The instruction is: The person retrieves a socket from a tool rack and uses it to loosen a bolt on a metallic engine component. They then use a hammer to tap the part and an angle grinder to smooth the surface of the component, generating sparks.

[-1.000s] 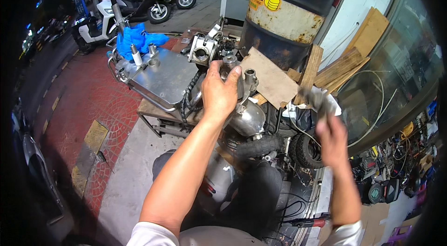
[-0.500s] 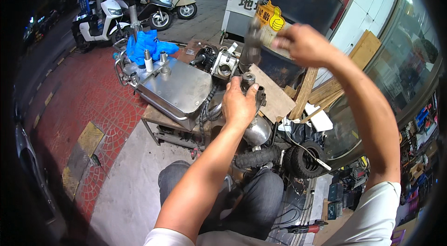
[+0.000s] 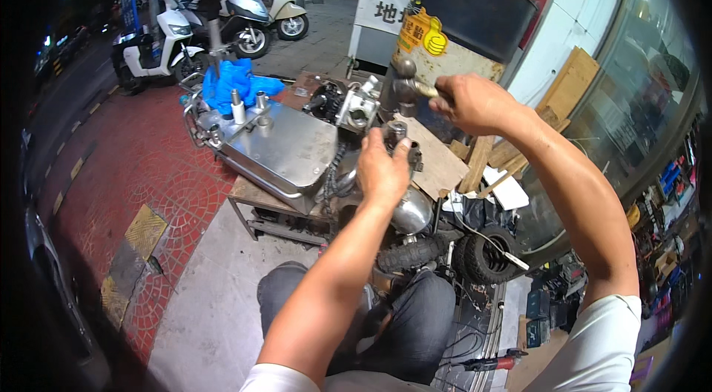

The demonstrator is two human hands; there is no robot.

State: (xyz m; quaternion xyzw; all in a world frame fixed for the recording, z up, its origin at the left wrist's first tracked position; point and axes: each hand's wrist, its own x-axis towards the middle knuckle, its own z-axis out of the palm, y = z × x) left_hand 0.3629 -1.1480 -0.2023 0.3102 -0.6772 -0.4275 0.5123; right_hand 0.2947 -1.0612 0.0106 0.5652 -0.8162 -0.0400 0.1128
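My right hand [image 3: 478, 104] is closed round the short, pale handle of a ball-peen hammer [image 3: 405, 86]. The hammer's metal head is a little above and apart from a round steel socket-like piece [image 3: 398, 129]. Thumb and fingers of my left hand [image 3: 383, 168] grip that piece from both sides, keeping it upright on a metal assembly mostly hidden below my hand. A rounded shiny metal housing [image 3: 413, 212] shows under my left wrist. Just beyond, a silver machined engine part [image 3: 359, 109] with a round bore lies on the bench.
A flat silver metal case [image 3: 282, 146] with tubes on top and a blue plastic bag [image 3: 236, 88] sits on a low bench at left. A dark drum [image 3: 475, 10] stands behind the hammer. Boards [image 3: 571, 88] lean at right, above small tyres [image 3: 486, 257]. Scooters [image 3: 174, 40] are parked far left.
My right hand has come down with the hammer, whose head is now lower and nearer the steel piece. My left hand keeps its grip in nearly the same place.
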